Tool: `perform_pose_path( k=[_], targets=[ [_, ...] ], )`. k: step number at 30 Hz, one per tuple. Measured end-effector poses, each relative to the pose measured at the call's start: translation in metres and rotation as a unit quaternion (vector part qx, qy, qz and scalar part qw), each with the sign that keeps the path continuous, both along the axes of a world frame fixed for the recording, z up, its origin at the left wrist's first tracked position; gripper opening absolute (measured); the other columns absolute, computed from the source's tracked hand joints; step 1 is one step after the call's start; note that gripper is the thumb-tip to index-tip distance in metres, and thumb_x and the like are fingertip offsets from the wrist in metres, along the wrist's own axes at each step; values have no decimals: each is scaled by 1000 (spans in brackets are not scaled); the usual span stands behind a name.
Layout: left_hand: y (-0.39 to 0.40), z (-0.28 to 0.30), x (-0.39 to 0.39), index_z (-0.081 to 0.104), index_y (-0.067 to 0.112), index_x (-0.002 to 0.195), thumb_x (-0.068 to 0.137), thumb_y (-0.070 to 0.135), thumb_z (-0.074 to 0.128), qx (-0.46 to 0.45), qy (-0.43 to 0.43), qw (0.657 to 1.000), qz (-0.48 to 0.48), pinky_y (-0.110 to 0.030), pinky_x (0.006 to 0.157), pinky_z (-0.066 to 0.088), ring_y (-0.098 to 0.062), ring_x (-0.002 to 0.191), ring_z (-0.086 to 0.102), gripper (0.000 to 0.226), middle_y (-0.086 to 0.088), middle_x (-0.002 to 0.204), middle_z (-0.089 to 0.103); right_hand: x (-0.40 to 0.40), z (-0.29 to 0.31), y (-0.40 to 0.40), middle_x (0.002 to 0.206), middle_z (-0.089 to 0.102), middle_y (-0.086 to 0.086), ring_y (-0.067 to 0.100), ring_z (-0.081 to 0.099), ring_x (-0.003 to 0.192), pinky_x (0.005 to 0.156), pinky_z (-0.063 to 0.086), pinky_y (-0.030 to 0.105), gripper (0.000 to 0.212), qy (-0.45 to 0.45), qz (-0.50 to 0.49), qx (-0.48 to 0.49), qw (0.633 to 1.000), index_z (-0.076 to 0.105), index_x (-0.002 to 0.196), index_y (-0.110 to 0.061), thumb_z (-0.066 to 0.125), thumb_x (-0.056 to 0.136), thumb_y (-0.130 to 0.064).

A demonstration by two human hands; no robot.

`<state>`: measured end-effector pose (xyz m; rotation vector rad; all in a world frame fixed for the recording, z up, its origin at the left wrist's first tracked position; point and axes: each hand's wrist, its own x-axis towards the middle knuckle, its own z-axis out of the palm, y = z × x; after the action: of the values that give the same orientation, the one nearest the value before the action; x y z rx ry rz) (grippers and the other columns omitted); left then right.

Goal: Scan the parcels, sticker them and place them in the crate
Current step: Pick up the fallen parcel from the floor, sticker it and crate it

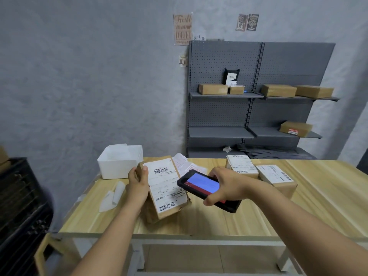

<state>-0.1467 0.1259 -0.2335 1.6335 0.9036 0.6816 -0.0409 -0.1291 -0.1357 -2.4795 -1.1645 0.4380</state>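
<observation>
Step in hand, by my judgement: scanning. The left hand (137,186) grips a cardboard parcel (165,188) by its left edge, thumb over the front face, and props it tilted on the table (199,222) with its white shipping label (166,186) turned up toward the camera. Two barcodes are visible on that label, one near the top and one near the bottom. The right hand (225,184) is wrapped round a black handheld scanner (207,190), fingers over its far edge and thumb under the near one; the screen is lit blue with a red band. The scanner's upper end sits just beside the parcel's right edge, near the middle of the label; whether a read has registered cannot be told from the screen.

Two further labelled parcels (258,172) lie close together on the table behind the right hand and appear to be waiting. A white crate (119,162) stands at the far left of the table, well apart from the held parcel; what can be seen of its inside shows nothing in it. Sheets of red-printed stickers (185,164) lie behind the held parcel, and strips of white backing paper (113,196) lie at the left.

Next move, as judged: line the scanner up squarely on one barcode. After that the parcel needs a sticker from the sheets behind, which calls for a free hand, so the scanner would have to be set down first.
</observation>
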Motion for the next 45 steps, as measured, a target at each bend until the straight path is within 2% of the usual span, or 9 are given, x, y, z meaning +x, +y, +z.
perform_pose_path(
  k=[9,14,18,24,28,32,34,40,45],
  targets=[
    [-2,2,2,27,29,144,90,64,40,3,10,1000,10,-33,79,35,-24,96,48,65,-11,131,55,2,-7,-11,100,47,-12,8,56,87,66,50,19,70,6,-7,5,1000,48,104,-31,70,50,-69],
    [-1,-4,0,25,26,146,90,64,42,-73,-10,997,2,-45,102,41,-29,121,49,70,-7,138,50,15,-50,-16,103,41,-6,10,52,85,63,48,22,73,26,-135,-8,991,45,110,-23,75,55,-61],
    [-15,-14,-4,23,22,146,91,61,43,-133,-23,991,16,-36,87,40,-22,105,50,71,-3,127,54,17,-96,-20,109,40,0,12,46,86,58,39,21,73,30,-223,-57,973,43,112,-19,77,61,-58],
    [-23,-28,-10,27,22,139,86,66,43,-148,30,987,56,-45,97,46,-31,110,53,71,-8,127,56,11,-135,-8,110,40,5,23,43,107,83,41,29,80,-24,-261,-78,962,46,119,-13,73,61,-62],
    [-22,-28,-13,27,24,138,86,67,43,-173,43,983,47,-42,85,51,-31,109,53,69,-7,126,53,11,-139,-1,123,43,9,27,40,116,97,35,33,81,-61,-261,-112,957,44,128,-13,66,70,-65],
    [-20,-27,-14,29,18,135,88,66,39,-151,72,985,49,-43,88,51,-30,106,52,68,-8,126,53,3,-119,17,138,45,9,26,40,126,103,32,35,54,10,-218,91,972,48,135,-18,48,93,-53],
    [-20,-27,-15,30,14,133,88,67,37,-127,104,986,40,-46,95,48,-33,112,52,69,-11,127,53,-5,-104,32,127,58,4,14,55,110,89,43,26,42,123,-171,200,957,56,125,-17,44,97,-46],
    [-12,-22,-20,27,3,139,91,61,40,-54,195,979,-15,-33,94,41,-33,121,48,77,-16,140,43,-19,-98,66,105,66,-4,9,63,91,66,46,19,28,201,-137,216,946,56,122,-16,49,99,-31],
    [14,-12,-28,37,7,137,91,47,50,-17,192,976,-97,-29,78,40,-25,111,53,62,-7,131,54,-15,-97,76,105,69,2,18,66,96,80,53,32,24,198,-169,226,939,61,116,-17,54,96,-28]
  ],
)
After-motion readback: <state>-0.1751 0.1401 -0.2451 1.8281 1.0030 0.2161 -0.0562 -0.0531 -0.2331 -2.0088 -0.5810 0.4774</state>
